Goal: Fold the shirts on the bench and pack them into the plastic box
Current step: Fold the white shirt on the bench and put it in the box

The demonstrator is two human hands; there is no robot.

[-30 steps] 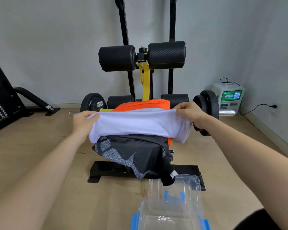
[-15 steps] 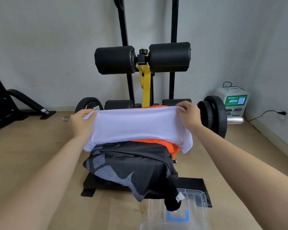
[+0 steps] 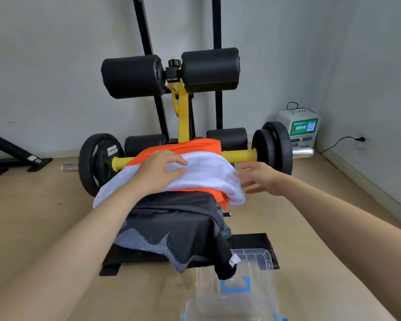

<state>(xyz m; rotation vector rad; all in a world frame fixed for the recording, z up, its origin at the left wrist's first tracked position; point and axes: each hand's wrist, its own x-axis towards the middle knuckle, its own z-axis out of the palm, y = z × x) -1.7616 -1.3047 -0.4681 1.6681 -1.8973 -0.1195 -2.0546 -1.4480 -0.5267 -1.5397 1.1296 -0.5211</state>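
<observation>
A white shirt point(image 3: 206, 174) lies folded across an orange shirt point(image 3: 195, 145) on the bench. A black and grey shirt point(image 3: 174, 230) drapes over the bench's near end. My left hand point(image 3: 159, 171) rests flat on the white shirt, fingers spread. My right hand point(image 3: 258, 179) hovers at the white shirt's right edge, fingers apart, holding nothing. The clear plastic box point(image 3: 235, 306) with blue clips stands on the floor at the bottom, its lid point(image 3: 252, 269) behind it.
The bench's black base point(image 3: 252, 244) sits on a wooden floor. Black foam rollers point(image 3: 167, 75) on a yellow post rise behind. Weight plates point(image 3: 97, 161) flank the bench on a bar. A white charging unit point(image 3: 301, 128) stands by the right wall.
Both hands let go of the raised white shirt, which now lies on the orange one. My left hand moved onto it; my right hand opened beside its right edge.
</observation>
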